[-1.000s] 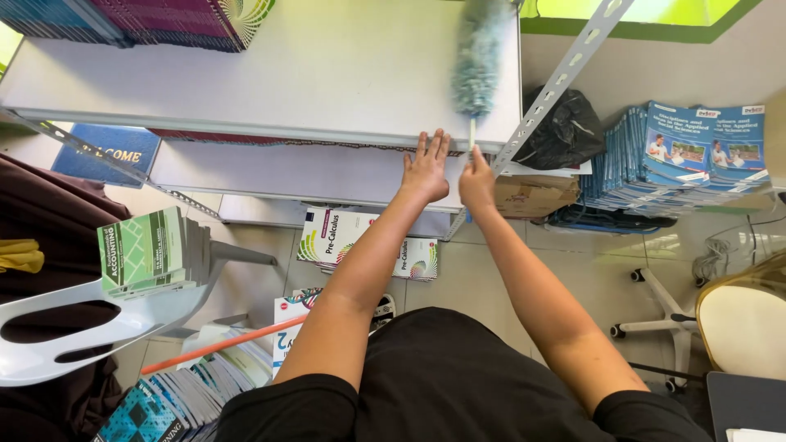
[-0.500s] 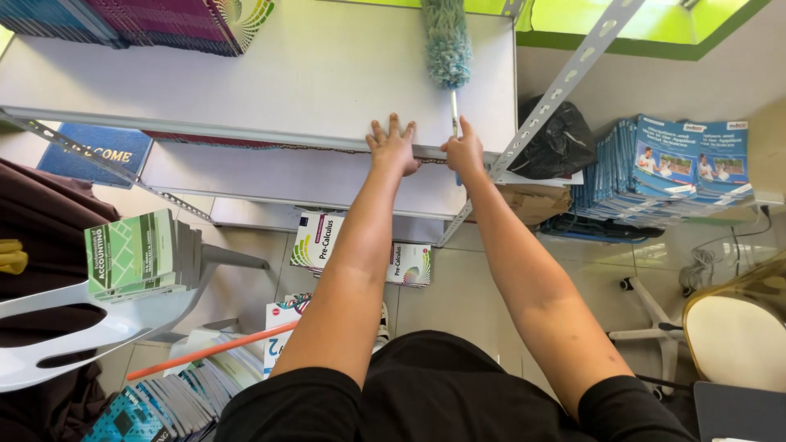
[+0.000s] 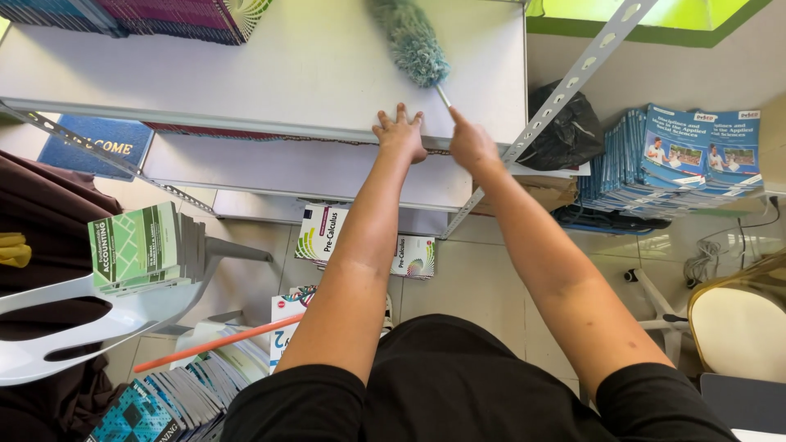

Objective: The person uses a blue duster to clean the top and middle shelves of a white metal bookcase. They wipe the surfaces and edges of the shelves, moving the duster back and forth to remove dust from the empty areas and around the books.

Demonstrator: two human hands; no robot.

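My right hand [image 3: 472, 142] grips the thin handle of a fluffy blue-green duster [image 3: 408, 41], whose head lies tilted to the left on the white top shelf [image 3: 270, 74]. My left hand [image 3: 400, 131] rests flat with fingers spread on the front edge of that shelf, just left of the duster's handle. A row of dark red and blue books [image 3: 155, 18] stands at the shelf's far left.
A lower shelf [image 3: 286, 176] sits beneath. Stacks of books lie on the floor [image 3: 327, 233], on a white plastic chair [image 3: 90, 311] at left, and in blue piles [image 3: 679, 160] at right. A black bag [image 3: 565, 131], an orange stick [image 3: 217, 344] and an office chair [image 3: 737, 319] surround me.
The duster head has swept leftward across the top shelf, its handle now angled. My right hand moved slightly up and right; my left hand stayed on the shelf edge.
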